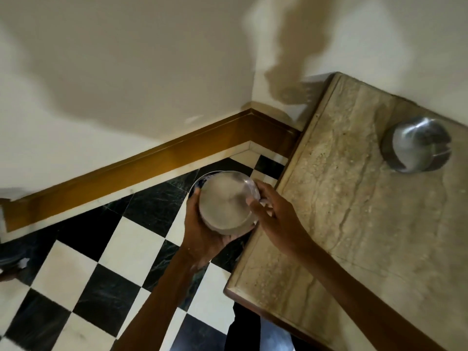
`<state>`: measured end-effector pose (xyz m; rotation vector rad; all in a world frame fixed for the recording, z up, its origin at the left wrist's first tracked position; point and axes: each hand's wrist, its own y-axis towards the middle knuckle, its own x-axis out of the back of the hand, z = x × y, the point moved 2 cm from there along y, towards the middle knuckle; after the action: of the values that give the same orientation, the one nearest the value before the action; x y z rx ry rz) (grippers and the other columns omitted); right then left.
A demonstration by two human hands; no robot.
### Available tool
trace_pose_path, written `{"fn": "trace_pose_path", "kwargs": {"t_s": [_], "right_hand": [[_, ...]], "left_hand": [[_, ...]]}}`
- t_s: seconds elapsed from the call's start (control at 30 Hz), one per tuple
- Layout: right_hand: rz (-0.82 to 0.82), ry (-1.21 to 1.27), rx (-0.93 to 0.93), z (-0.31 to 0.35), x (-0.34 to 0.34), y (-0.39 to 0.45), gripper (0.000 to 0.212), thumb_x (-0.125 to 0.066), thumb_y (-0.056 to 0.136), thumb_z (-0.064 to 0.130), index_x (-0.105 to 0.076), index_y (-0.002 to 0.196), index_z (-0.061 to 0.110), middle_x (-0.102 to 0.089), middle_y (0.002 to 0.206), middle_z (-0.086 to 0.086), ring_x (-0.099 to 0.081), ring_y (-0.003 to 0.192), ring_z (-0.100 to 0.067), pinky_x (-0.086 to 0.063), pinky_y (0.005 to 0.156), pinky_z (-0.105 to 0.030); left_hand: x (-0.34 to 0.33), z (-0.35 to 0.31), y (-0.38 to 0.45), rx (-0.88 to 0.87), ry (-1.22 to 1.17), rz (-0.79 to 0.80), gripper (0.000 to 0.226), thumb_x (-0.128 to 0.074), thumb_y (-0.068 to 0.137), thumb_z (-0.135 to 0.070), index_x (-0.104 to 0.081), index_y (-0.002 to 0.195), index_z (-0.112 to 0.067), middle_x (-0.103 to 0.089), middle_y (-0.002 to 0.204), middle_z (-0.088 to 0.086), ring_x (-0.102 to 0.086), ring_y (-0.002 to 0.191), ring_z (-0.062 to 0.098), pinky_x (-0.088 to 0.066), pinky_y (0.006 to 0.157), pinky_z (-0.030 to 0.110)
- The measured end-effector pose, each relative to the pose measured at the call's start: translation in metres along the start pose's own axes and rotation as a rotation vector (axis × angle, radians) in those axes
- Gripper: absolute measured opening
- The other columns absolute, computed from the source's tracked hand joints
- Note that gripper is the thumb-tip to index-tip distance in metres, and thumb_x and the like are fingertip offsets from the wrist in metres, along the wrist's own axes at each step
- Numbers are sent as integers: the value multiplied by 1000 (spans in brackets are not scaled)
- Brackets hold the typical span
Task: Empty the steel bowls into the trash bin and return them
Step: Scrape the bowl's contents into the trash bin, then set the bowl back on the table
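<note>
I hold a steel bowl (226, 202) between both hands, just off the left edge of the marble table (354, 211) and above the floor. My left hand (202, 231) cups it from below and the left. My right hand (273, 214) grips its right rim. The bowl is blurred and I cannot tell what is in it. A second steel bowl (417, 148) stands on the table at the far right. No trash bin is clearly in view.
Black and white checkered floor tiles (114, 262) lie below my hands. A brown skirting board (152, 160) runs along the cream wall. A dark, blurred object (12, 254) sits at the left edge on the floor.
</note>
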<state>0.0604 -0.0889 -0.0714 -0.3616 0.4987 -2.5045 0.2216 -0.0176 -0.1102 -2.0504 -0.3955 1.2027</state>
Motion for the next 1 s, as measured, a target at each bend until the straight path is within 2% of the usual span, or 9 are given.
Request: {"fn": "trace_pose_path", "kwargs": {"t_s": [0.17, 0.3, 0.4, 0.43, 0.5, 0.63, 0.8, 0.9, 1.0], "right_hand": [[-142, 124, -62, 10, 65, -45, 47, -60, 93, 36, -52, 138, 29, -63, 127, 5, -63, 109, -4, -59, 69, -15], [-224, 236, -174, -12, 90, -63, 41, -66, 92, 17, -60, 122, 44, -69, 116, 10, -68, 105, -11, -64, 76, -29], [-329, 272, -326, -45, 139, -94, 43, -65, 91, 9, -59, 132, 22, -69, 117, -10, -69, 104, -25, -64, 76, -41], [-356, 307, -371, -56, 156, -105, 44, -64, 91, 6, -58, 133, 18, -69, 117, -13, -69, 103, -28, -64, 71, -38], [-400, 333, -432, -77, 185, -121, 43, -62, 91, 1, -58, 132, 14, -68, 115, -13, -68, 104, -31, -61, 59, -25], [-493, 272, -473, -107, 243, -146, 41, -62, 92, 4, -60, 133, 12, -69, 116, -11, -68, 98, -23, -57, 55, -18], [-664, 210, -440, -124, 306, -158, 36, -62, 94, 9, -60, 130, 10, -71, 108, -8, -70, 97, -26, -62, 67, -27], [-773, 219, -446, -125, 333, -151, 37, -63, 93, 11, -60, 129, 14, -70, 114, -10, -68, 100, -27, -63, 79, -45], [-845, 227, -437, -120, 350, -141, 39, -63, 92, 11, -59, 131, 15, -69, 115, -9, -65, 99, -25, -61, 83, -47]], "left_hand": [[-68, 27, -9, -41, 216, -111, 65, -30, 93, -73, -71, 121, -30, -72, 127, 11, -74, 104, 28, -63, 74, 49], [-93, 50, -6, -68, 398, -366, 63, -55, 76, -71, -61, 122, -27, -62, 139, 16, -69, 105, 28, -59, 77, 42], [-141, 90, -6, 55, 536, -324, 74, -64, 63, -78, -66, 116, -26, -74, 119, 12, -70, 99, 28, -61, 58, 37], [-156, 106, -4, 72, 590, -317, 63, -63, 72, -73, -65, 115, -27, -73, 120, 10, -69, 102, 27, -61, 56, 36], [-177, 136, 4, 74, 667, -311, 32, -52, 96, -53, -64, 113, -29, -67, 125, 11, -67, 104, 26, -62, 62, 39], [-222, 194, 26, 178, 712, -351, 39, -51, 100, -47, -67, 122, -18, -71, 120, 13, -68, 108, 32, -62, 82, 51], [-281, 238, 71, 151, 747, -330, 37, -50, 103, -34, -64, 128, -10, -69, 119, 13, -68, 104, 29, -61, 89, 51], [-313, 251, 96, 138, 737, -309, 40, -44, 107, -29, -57, 135, -3, -66, 114, 12, -67, 89, 22, -59, 76, 42], [-333, 258, 110, 84, 680, -332, 35, -48, 103, -31, -64, 127, -9, -68, 122, 16, -65, 101, 26, -61, 75, 43]]}}
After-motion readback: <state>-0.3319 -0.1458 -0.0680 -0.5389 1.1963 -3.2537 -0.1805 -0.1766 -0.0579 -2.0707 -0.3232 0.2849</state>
